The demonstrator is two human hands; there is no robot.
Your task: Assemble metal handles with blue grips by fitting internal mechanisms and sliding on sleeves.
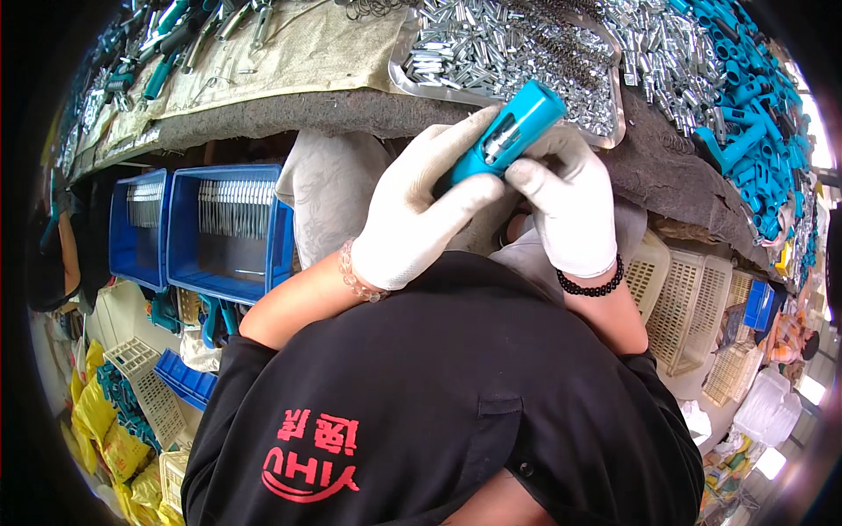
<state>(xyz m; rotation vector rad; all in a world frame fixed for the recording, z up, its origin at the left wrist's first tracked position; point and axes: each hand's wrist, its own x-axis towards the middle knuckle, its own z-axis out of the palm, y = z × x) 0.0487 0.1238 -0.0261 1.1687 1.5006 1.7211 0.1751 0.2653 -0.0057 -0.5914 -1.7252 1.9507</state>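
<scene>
My left hand point(430, 197), in a white glove, is closed round a teal plastic tube-shaped handle point(535, 110), held tilted with its round end up to the right. Through a slot in the handle's side shows a silvery metal piece point(502, 140). From the other side my right hand point(570, 197), also gloved in white, presses its thumb against the handle near that slot; its fingers bend behind, partly hidden. Just beyond the hands, small metal parts point(465, 53) and dark coil springs point(561, 48) lie heaped in a clear-rimmed tray point(618, 114).
More teal plastic handles point(754, 158) are piled at the bench's right. The bench edge point(289, 114) is draped in grey cloth. At the left stand blue bins point(230, 285) with rows of metal wire parts point(237, 206). Cream plastic baskets point(693, 302) stand at the right.
</scene>
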